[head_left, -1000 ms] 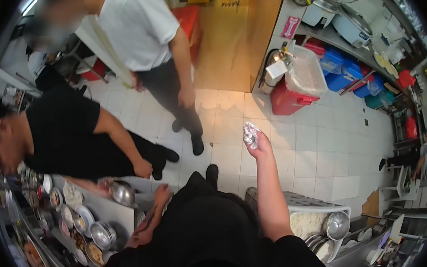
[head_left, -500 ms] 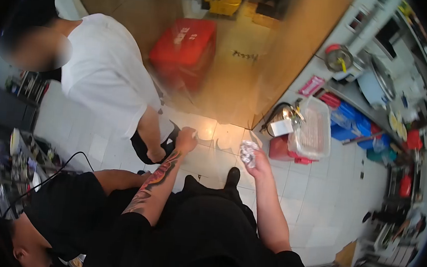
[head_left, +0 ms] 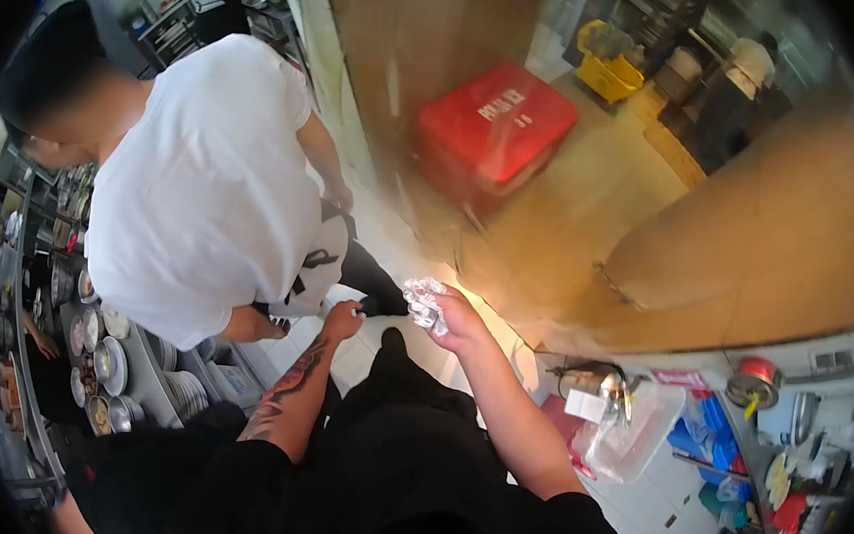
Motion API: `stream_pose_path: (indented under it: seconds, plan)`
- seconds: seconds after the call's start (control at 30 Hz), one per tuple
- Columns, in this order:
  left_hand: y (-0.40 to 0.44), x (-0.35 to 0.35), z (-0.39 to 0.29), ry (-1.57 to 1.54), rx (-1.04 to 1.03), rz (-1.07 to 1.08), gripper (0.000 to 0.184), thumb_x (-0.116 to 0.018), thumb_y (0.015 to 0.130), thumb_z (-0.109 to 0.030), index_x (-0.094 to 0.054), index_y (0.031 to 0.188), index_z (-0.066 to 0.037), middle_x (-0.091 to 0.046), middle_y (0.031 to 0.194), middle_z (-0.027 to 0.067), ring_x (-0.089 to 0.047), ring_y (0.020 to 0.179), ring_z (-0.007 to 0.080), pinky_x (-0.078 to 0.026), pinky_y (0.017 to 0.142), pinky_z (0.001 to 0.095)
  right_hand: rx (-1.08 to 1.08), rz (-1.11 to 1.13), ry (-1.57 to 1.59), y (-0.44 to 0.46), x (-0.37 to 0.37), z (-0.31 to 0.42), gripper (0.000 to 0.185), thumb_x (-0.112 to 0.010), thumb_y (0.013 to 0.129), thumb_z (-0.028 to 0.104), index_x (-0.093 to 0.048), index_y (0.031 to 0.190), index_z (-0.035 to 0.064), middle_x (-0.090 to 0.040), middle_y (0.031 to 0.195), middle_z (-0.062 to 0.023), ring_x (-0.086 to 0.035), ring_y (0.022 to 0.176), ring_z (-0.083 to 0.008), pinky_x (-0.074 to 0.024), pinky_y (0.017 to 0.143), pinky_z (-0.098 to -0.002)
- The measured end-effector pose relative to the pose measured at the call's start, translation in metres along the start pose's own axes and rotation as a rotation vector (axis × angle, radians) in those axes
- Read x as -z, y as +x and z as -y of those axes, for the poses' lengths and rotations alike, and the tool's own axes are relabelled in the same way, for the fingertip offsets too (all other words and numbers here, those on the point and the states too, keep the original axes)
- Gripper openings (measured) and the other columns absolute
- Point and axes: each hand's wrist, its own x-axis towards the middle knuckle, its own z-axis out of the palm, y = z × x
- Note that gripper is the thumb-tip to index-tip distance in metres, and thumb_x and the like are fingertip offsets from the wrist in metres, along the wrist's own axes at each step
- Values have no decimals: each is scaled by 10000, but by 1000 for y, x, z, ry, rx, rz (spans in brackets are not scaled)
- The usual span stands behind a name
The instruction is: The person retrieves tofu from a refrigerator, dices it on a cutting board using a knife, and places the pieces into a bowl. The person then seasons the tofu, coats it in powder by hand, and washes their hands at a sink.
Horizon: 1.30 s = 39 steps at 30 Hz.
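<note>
My right hand [head_left: 461, 324] is closed around a crumpled wad of silver foil [head_left: 426, 305], held out ahead of me at about waist height. To its left, my left hand [head_left: 345, 320] is closed in a loose fist. A tiny pale bit shows at its fingertips, too small to name. Close beyond my left hand stands a co-worker in a white shirt [head_left: 204, 169], whose lowered hand [head_left: 260, 326] is apart from mine. A translucent plastic curtain [head_left: 748, 262] hangs in front of my right hand.
Behind the curtain are a red lidded box [head_left: 499, 122], a yellow mop bucket [head_left: 608, 75] and another person [head_left: 743, 81]. At right stands a clear plastic tub [head_left: 639, 439] beside shelves of pots. Metal bowls [head_left: 110, 368] and stacked plates [head_left: 184, 394] line a counter at left.
My view has turned right, and the curtain and red box sit closer. The foil stays in my right hand. The white-shirted co-worker now stands ahead of me; the black-shirted person has mostly left view.
</note>
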Motion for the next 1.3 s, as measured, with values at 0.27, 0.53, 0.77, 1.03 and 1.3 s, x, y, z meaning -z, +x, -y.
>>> stream_pose_path:
  seconds: [0.27, 0.53, 0.77, 1.03, 1.3]
  plan:
    - [59, 105, -22, -291, -350, -327, 320, -720, 876, -114, -686, 1179, -19, -663, 1216, 195, -630, 1152, 371, -493, 1008, 421, -135, 11, 58, 133, -56, 31, 190, -619, 980, 63, -655, 1161, 19, -714, 985, -77, -702, 832, -183, -577, 710, -319]
    - [136, 233, 53, -176, -109, -604, 340, -698, 923, -134, -663, 1250, -53, -584, 1411, 125, -577, 1271, 308, -486, 1010, 392, -225, 221, 16, 293, -137, 52, 192, -584, 1003, 70, -654, 1174, 19, -716, 1012, -74, -707, 859, -175, -580, 717, -312]
    - [186, 316, 93, -318, -3, -593, 353, -677, 889, -14, -659, 1241, -42, -511, 1517, 138, -575, 1288, 326, -500, 1019, 425, -326, 295, -1, 444, -212, 69, 176, -576, 1003, 57, -655, 1155, 15, -709, 1002, -79, -700, 835, -173, -578, 680, -298]
    - [249, 391, 147, -479, 268, -635, 407, -661, 880, -11, -646, 1284, -49, -440, 1573, 179, -557, 1319, 303, -471, 1014, 337, -407, 407, 61, 658, -285, 90, 200, -566, 991, 60, -645, 1169, 15, -694, 949, -75, -679, 779, -174, -547, 628, -291]
    - [372, 365, 226, -267, 568, -824, 295, -735, 865, -138, -694, 1142, -45, -575, 1383, 247, -516, 1334, 381, -390, 1140, 450, -314, 219, 43, 858, -309, 116, 207, -525, 1000, 63, -648, 1160, 19, -687, 934, -74, -662, 760, -172, -529, 626, -293]
